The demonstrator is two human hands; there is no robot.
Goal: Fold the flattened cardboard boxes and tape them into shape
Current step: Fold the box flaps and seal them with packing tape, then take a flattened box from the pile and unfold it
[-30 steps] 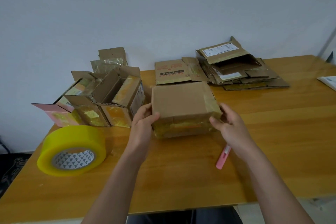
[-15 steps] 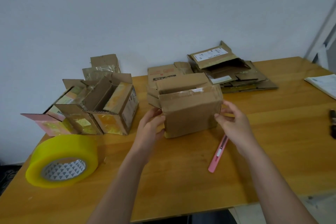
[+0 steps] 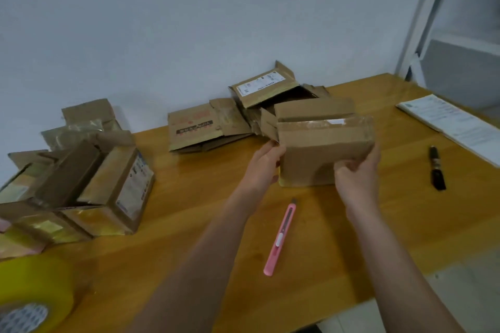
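Note:
A brown cardboard box (image 3: 319,151) stands upright on the wooden table (image 3: 205,197), its top flaps loose and open. My left hand (image 3: 263,167) holds its left side near the side flap. My right hand (image 3: 357,173) grips its front right corner with curled fingers. Behind it lies a pile of flattened cardboard boxes (image 3: 213,124). A big roll of yellow tape (image 3: 29,292) sits at the lower left. A pink utility knife (image 3: 281,238) lies on the table between my forearms.
Several folded, taped boxes (image 3: 89,184) are grouped at the left. A black marker (image 3: 436,167) and a printed paper sheet (image 3: 454,124) lie at the right. A white metal rack (image 3: 446,21) stands beyond the table's right end.
The box was turned from taped side up to open flaps up, then carried to the right. Both hands stayed on it; the view swung right.

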